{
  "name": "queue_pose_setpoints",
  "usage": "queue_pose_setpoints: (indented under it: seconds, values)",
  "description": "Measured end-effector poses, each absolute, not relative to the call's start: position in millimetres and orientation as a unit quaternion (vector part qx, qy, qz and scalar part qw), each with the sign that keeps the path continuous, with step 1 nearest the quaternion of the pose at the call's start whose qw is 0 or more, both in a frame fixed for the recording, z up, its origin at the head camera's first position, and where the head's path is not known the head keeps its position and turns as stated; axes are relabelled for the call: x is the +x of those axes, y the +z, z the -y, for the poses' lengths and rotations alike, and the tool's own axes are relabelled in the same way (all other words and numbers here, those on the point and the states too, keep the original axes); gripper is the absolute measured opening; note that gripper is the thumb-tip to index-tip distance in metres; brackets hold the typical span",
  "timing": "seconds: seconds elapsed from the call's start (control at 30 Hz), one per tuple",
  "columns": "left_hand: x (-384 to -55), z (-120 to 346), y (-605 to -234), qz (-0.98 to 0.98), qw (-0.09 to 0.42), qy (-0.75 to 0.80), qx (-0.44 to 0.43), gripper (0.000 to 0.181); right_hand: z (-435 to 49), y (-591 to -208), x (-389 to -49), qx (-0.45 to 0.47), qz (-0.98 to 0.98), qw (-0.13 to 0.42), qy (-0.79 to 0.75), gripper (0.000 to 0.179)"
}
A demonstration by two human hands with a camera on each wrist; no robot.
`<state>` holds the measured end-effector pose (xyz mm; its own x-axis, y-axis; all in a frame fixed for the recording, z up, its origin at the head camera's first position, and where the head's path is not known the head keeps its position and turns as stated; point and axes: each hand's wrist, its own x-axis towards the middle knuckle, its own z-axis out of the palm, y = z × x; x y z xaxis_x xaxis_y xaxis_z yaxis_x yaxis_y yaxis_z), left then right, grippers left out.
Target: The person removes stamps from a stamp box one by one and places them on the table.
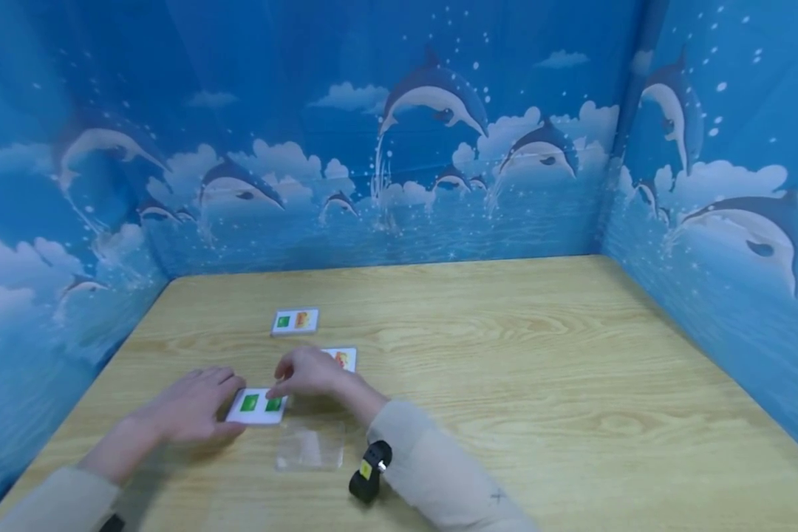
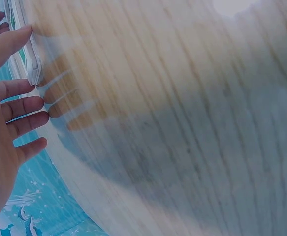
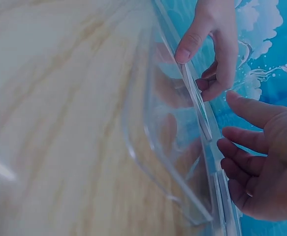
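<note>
A white card [image 1: 256, 418] with two green pictures lies near the left side of the table. My left hand [image 1: 196, 406] grips its left end, thumb at the near edge and fingers at the far one. In the right wrist view that card [image 3: 195, 96] shows edge-on, looking like a thin stack. Over the card's right end is my right hand [image 1: 309, 373], a fingertip at the right green picture. From the right wrist, the right hand [image 3: 266, 157] has its thumb apart from loosely bent fingers, nothing visible between them.
A clear plastic piece [image 1: 309, 447] lies just nearer than the right hand. Behind that hand, a second card [image 1: 349, 358] is partly hidden. A third card [image 1: 295, 321], with a green and an orange picture, lies farther back. Dolphin-print curtains [image 1: 399, 222] border the wooden table [image 1: 539, 384].
</note>
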<state>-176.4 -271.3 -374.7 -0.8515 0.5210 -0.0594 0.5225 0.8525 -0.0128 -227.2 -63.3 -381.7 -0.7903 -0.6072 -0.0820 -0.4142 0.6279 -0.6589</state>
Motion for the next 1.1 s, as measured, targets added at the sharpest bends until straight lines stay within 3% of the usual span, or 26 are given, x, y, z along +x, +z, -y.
queue_pose_setpoints:
  seconds: [0.77,1.1]
  values:
    - [-176.1,271.7,-374.7,-0.958,0.017,-0.015,0.285,0.062,71.2,-389.0,-220.7,-0.303,-0.931,0.082,-0.185,0.029]
    - [-176.1,271.1,-375.0,-0.96,0.02,-0.016,0.279,0.063,70.4,-388.5,-222.3,-0.304,-0.928,0.089,-0.196,0.022]
